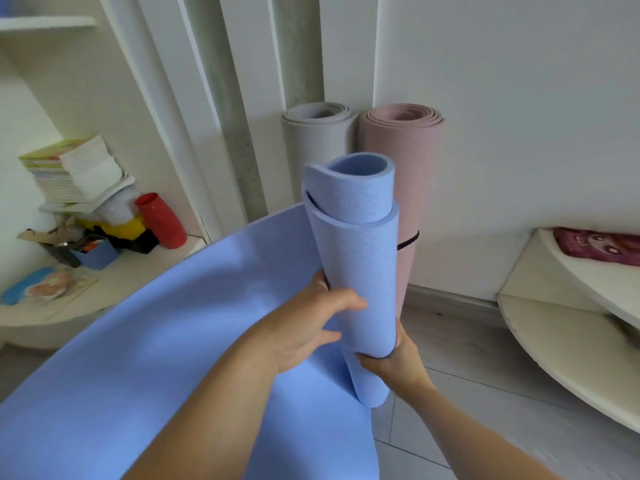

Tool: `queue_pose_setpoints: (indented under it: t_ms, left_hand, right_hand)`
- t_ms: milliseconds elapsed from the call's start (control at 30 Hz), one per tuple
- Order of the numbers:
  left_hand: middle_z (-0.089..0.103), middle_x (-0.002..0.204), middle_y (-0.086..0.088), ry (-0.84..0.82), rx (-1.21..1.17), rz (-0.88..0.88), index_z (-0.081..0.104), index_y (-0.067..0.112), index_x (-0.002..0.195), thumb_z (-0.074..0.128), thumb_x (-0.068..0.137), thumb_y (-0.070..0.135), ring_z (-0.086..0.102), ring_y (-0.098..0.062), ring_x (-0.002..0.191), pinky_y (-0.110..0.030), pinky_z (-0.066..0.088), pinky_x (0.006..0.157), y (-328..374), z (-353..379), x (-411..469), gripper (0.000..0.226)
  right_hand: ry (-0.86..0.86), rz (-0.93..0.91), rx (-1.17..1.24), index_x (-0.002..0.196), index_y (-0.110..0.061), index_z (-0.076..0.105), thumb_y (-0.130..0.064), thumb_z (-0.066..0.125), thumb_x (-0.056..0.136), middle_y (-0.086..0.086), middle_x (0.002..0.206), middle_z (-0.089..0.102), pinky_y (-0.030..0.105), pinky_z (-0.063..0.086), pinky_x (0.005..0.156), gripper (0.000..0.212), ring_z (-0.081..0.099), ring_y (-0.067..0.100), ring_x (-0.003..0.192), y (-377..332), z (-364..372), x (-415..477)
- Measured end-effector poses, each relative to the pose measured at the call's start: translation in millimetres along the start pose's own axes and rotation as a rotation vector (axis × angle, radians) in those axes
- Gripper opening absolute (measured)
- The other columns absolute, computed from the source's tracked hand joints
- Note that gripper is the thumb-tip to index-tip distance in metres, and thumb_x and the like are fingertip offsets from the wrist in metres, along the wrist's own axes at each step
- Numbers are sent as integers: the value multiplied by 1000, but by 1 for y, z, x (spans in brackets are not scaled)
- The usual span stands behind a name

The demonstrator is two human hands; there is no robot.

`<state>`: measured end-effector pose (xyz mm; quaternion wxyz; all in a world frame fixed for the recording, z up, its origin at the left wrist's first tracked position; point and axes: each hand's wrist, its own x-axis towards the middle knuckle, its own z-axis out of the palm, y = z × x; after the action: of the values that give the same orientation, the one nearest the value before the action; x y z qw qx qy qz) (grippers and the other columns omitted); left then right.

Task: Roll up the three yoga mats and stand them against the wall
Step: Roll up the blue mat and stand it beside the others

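Blue mat [360,265], matte foam with a fine pebbled texture, is half rolled. A loose, uneven tube is held upright above the floor [467,358], its inner coil poking out at the top, and the unrolled sheet sweeps away left and down. Pink mat [412,161] and grey mat [318,143] are tight smooth cylinders standing on end side by side, leaning on the white wall [519,98] behind the blue roll. Left hand [308,327] is at mid-roll, fingers [346,301] curled and grasping the tube. Right hand [398,362] is lower on the far side, fingers wrapped round the tube. A thin black strap [408,242] circles the pink mat.
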<state>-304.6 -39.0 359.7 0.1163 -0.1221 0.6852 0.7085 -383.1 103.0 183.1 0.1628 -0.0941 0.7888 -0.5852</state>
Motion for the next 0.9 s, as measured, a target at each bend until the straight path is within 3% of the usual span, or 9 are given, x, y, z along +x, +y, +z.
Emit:
queue_pose_setpoints:
  t_ms: [133, 267, 433, 500, 633, 733, 833, 900]
  left_hand:
    - [64, 121, 14, 89, -173, 160, 60, 37, 119, 68, 58, 54, 56, -12, 116, -55, 42, 92, 61, -15, -26, 64]
    - [69, 115, 5, 243, -282, 103, 66, 31, 112, 46, 76, 74, 60, -23, 110, -62, 45, 79, 95, -24, -20, 60]
    - [71, 97, 6, 384, -224, 92, 70, 29, 89, 51, 89, 45, 62, -20, 97, -67, 45, 83, 101, -26, -6, 24]
    - [71, 91, 4, 390, -198, 110, 71, 28, 84, 52, 89, 36, 62, -21, 92, -66, 47, 80, 97, -24, -4, 21]
    - [72, 94, 2, 316, -183, 157, 72, 28, 92, 49, 92, 34, 63, -21, 88, -59, 50, 83, 87, -26, 2, 24]
    - [69, 82, 3, 288, -162, 188, 71, 27, 87, 48, 92, 34, 60, -18, 72, -43, 53, 69, 81, -29, 8, 25]
    - [65, 69, 7, 282, -128, 202, 68, 26, 85, 47, 92, 33, 56, -12, 56, -32, 49, 59, 78, -26, 13, 24]
    - [71, 83, 6, 267, -100, 206, 70, 27, 94, 47, 92, 35, 63, -16, 72, -38, 53, 68, 78, -20, 17, 25]
  right_hand:
    - [-50, -5, -66, 110, -40, 39, -11, 79, 69, -16, 104, 58, 26, 47, 75, 64, 57, 13, 97, -9, 5, 7]
    - [-76, -20, -85, 112, -33, 37, -8, 77, 72, -18, 101, 55, 14, 43, 66, 62, 54, 2, 91, -15, 7, 12]
    - [-82, -27, -91, 115, -32, 38, -12, 78, 71, -13, 104, 57, 21, 45, 69, 63, 54, 2, 92, -17, 10, 16]
    - [-101, -33, -97, 116, -34, 37, -15, 80, 69, -13, 107, 57, 21, 46, 69, 67, 54, 2, 94, -18, 9, 17]
    - [-176, -45, -83, 112, -47, 35, -19, 86, 61, -17, 114, 55, 14, 46, 67, 78, 53, -2, 101, -30, 2, 17]
    - [-217, -147, -21, 119, -55, 32, -33, 87, 51, -23, 123, 53, 13, 48, 76, 91, 53, -1, 113, -60, -5, 12]
    - [-242, -360, 45, 140, -43, 26, -37, 85, 57, -21, 137, 46, 21, 46, 93, 102, 47, -1, 124, -107, -12, 2]
    - [-220, -523, 46, 148, -35, 12, -32, 83, 64, -17, 145, 39, 31, 43, 102, 111, 41, 4, 132, -139, -19, -6]
